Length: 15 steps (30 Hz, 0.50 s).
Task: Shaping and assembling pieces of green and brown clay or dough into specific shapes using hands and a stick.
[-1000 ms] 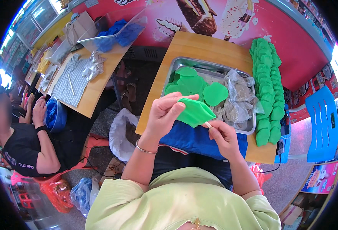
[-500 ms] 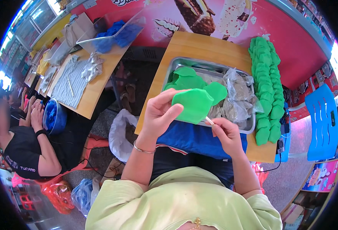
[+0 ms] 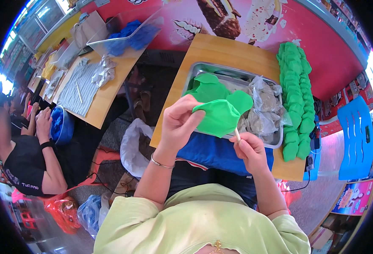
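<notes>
Left hand (image 3: 180,120): closed in a pinch, thumb against fingers, on the left edge of a thin, bright-green, rounded sheet piece (image 3: 216,119); rest of the piece unsupported.
Right hand (image 3: 250,151): thumb and fingertips nipped shut on the lower part of a slim pale stick (image 3: 237,136); its upper end meets the piece's lower-right rim – contact or just in front, can't tell.
Green piece location: held up between the hands, over the near side of a shallow rectangular silver metal tray (image 3: 275,145); edge curls beside the stick.
Handling: my read – very light, soft, floppy, dents easily; slipperiness can't be judged; best grip is a light pinch at the rim, clear of the middle; stick looks stiff and light, hold it low.
Tray: loose flat green rounds (image 3: 209,89) at left; clear plastic bags of greyish pieces (image 3: 264,99) at right.
Bench: light wooden bench (image 3: 222,47) under the tray; long overlapping rows of green rounded pieces (image 3: 294,103) along its right side.
</notes>
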Each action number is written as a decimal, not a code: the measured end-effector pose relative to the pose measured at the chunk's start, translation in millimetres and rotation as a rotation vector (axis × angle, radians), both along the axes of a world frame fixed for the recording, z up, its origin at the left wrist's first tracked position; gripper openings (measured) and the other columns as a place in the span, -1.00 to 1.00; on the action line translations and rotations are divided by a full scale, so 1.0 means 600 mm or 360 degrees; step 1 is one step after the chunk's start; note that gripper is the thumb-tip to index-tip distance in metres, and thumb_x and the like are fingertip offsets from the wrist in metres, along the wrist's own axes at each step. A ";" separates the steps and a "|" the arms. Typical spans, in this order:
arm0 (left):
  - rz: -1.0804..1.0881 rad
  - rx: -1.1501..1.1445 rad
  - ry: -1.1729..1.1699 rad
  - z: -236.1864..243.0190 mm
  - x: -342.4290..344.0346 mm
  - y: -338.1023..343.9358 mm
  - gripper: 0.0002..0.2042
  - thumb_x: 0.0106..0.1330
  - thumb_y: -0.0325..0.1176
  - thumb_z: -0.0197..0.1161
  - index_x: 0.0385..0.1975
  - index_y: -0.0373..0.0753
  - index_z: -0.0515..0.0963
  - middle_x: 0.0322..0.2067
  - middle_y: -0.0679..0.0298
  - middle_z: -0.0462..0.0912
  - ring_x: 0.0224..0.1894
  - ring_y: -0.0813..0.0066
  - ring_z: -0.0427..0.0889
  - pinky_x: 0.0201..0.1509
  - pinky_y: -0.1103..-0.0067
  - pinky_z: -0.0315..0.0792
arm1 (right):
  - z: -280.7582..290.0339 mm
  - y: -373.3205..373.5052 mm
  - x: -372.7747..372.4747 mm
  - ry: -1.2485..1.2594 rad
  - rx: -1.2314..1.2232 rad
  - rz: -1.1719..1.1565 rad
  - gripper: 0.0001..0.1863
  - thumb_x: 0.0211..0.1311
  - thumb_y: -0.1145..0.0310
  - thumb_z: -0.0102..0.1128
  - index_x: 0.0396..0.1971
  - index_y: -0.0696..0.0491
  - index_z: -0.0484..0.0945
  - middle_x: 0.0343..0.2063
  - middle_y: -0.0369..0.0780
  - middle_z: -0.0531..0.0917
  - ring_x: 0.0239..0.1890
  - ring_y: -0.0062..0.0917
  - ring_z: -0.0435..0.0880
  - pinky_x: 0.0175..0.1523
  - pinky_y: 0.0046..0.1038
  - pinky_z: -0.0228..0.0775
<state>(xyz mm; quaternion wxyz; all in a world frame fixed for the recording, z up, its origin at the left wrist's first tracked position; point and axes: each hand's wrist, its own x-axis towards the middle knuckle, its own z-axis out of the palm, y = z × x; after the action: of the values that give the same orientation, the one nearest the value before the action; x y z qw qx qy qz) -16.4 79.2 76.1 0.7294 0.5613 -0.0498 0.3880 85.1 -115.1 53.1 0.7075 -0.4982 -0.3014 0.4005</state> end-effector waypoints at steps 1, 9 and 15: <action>-0.0033 0.0004 -0.0077 0.003 -0.001 -0.001 -0.92 0.22 -0.56 0.19 -0.34 -0.42 0.57 -0.43 0.36 0.43 -0.39 0.73 0.36 -0.37 0.78 0.22 | 0.000 0.001 0.000 -0.0180 -0.0053 -0.0079 -0.81 0.29 0.43 -0.02 -0.26 0.17 0.56 -0.65 -0.37 0.41 -0.62 -0.80 0.24 -0.54 -0.72 -0.02; 0.0269 0.0670 0.0154 0.013 -0.007 0.012 -0.86 0.20 -0.45 0.24 -0.30 -0.38 0.60 -0.49 0.36 0.44 -0.47 0.74 0.35 -0.45 0.78 0.19 | 0.001 0.006 -0.006 -0.0808 -0.0256 -0.0255 -0.82 0.24 0.49 0.05 -0.21 0.14 0.58 -0.57 -0.38 0.48 -0.53 -0.77 0.39 -0.43 -0.67 0.23; 0.0165 0.0405 0.0086 0.000 -0.001 0.008 -0.88 0.20 -0.50 0.23 -0.32 -0.39 0.61 -0.53 0.36 0.43 -0.51 0.74 0.32 -0.51 0.79 0.13 | 0.004 -0.003 -0.001 -0.0448 -0.0155 -0.0155 -0.80 0.26 0.44 0.03 -0.21 0.15 0.58 -0.55 -0.37 0.49 -0.51 -0.76 0.38 -0.41 -0.68 0.21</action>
<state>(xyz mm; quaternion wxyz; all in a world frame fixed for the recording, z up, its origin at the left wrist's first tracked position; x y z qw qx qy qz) -17.3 84.1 76.1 0.6323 0.6613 -0.0499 0.4005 84.6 -116.9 55.5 0.6519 -0.5972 -0.3532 0.3059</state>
